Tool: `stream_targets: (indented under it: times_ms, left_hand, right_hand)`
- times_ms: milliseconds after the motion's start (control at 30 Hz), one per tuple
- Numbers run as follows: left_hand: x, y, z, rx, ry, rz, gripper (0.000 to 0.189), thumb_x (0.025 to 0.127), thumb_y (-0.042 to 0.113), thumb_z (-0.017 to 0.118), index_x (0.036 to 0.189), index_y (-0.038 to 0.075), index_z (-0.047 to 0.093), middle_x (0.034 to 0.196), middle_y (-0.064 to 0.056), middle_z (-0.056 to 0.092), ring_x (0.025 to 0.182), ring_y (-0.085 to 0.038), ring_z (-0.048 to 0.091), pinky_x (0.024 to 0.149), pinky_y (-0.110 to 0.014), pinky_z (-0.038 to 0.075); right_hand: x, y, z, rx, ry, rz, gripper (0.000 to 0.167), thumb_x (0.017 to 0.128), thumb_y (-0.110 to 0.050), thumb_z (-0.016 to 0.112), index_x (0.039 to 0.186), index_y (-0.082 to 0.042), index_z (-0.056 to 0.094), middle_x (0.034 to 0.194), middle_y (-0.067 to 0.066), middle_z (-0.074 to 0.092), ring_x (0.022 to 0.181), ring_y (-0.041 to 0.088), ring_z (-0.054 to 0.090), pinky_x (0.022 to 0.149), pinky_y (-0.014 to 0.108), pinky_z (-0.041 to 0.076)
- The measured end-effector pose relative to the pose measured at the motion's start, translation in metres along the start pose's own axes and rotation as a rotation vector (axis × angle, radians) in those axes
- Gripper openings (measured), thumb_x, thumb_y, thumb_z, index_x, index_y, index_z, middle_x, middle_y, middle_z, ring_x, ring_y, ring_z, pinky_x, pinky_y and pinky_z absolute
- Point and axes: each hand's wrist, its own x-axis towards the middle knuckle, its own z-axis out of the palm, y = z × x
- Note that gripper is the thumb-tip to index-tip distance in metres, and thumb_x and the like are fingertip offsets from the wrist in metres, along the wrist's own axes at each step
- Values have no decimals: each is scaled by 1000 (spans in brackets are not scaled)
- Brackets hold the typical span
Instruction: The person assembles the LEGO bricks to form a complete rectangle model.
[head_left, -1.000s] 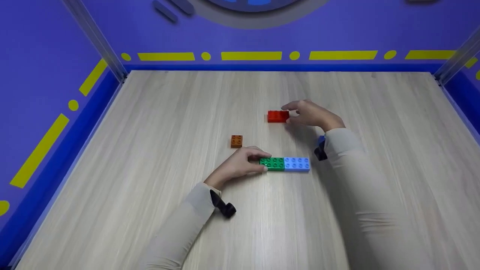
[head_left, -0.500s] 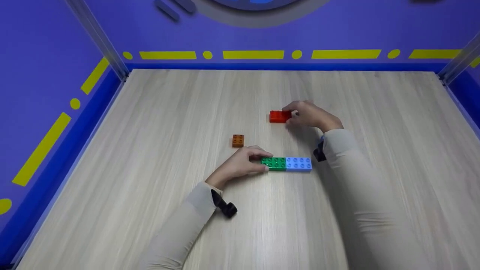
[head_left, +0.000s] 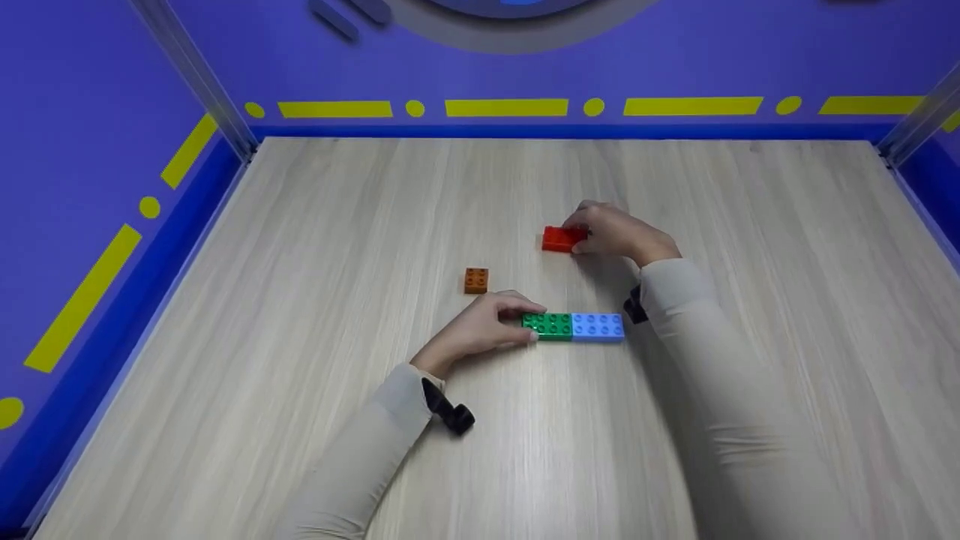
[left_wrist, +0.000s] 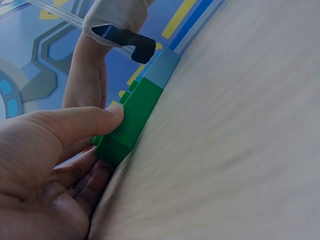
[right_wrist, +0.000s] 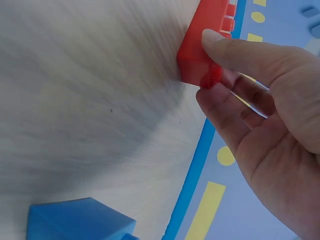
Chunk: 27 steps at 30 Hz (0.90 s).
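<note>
My left hand [head_left: 484,326] pinches the left end of a green toy building brick [head_left: 553,327] between thumb and fingers. A light blue brick [head_left: 598,327] stands end to end with the green one, flush in line. In the left wrist view the thumb presses the side of the green brick [left_wrist: 131,116]. Farther back, my right hand [head_left: 615,231] grips the right end of a red brick [head_left: 559,239]. The right wrist view has the thumb on the long face of the red brick [right_wrist: 197,47], its studs facing away from the table.
A small orange-brown brick [head_left: 476,280] lies just behind the left hand. Another blue brick [right_wrist: 77,220] shows low in the right wrist view; in the head view the right sleeve hides it. Blue walls [head_left: 495,75] border the wooden table [head_left: 337,225].
The right hand has closed further over the red brick and shifted it slightly toward me. The left hand stays on the green brick. The head view has swung a little.
</note>
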Motion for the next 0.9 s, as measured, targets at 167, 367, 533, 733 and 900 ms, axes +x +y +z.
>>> stream_targets:
  times_ms: [167,367,533,733,900]
  left_hand:
    - [0,0,0,9,5,14,37,81,14,76,118,20,70,118,1,64,107,-11,52,97,-31,42]
    - [0,0,0,14,2,31,37,82,15,75,118,19,70,117,2,64,107,-10,53,97,-29,42]
    - [0,-1,0,-13,1,9,36,82,15,75,117,21,70,118,3,64,107,-10,53,98,-29,43]
    - [1,-3,1,-30,0,-2,35,82,14,75,117,21,70,119,2,64,109,-10,53,101,-30,42]
    - [1,-3,0,-15,0,1,35,82,15,75,116,21,70,119,3,64,108,-9,53,100,-30,42]
  right_hand:
    - [0,0,0,19,-15,29,42,84,-8,72,125,-3,63,122,16,59,109,30,53,102,46,43]
    - [-1,-2,0,32,-28,45,42,84,-9,73,124,-3,63,123,15,60,109,30,53,102,47,43]
    - [-3,-2,0,29,-37,26,42,83,-9,73,123,-2,63,122,16,62,108,30,55,100,47,44]
    - [-5,-2,0,14,-49,18,41,83,-10,74,121,-1,64,120,16,63,106,30,57,99,46,46]
    - [-5,-1,1,15,-58,34,40,83,-10,74,121,-3,65,119,15,64,105,29,56,99,46,46]
